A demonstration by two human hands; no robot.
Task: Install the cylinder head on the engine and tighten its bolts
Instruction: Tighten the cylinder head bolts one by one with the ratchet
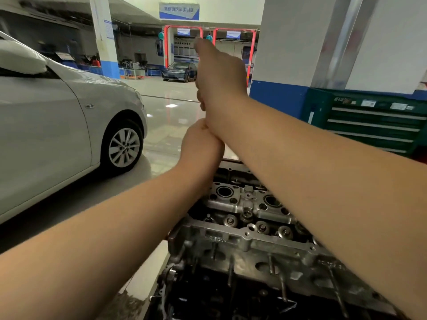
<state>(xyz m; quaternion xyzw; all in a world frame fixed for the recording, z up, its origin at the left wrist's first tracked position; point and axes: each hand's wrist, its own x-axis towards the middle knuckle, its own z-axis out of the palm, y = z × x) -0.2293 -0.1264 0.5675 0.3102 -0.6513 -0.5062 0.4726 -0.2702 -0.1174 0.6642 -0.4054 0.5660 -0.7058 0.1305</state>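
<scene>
The cylinder head [245, 229] sits on the dark engine block [208, 292] at the lower centre, its valve springs and open bores facing up. Studs stick out of its near side. Both my arms reach forward over it, raised above the engine. My right hand [219, 72] is curled into a fist with its back to me, high in the middle of the view. My left hand [201, 144] is curled too, right under my right wrist and touching it. No tool or bolt shows in either hand, and the palms are hidden.
A silver car [57, 125] stands close on the left, its front wheel [123, 146] near the engine. A green tool cabinet [374, 121] is at the right against a blue-and-white wall. Glossy workshop floor stretches ahead to a dark car [179, 71] and red lift posts.
</scene>
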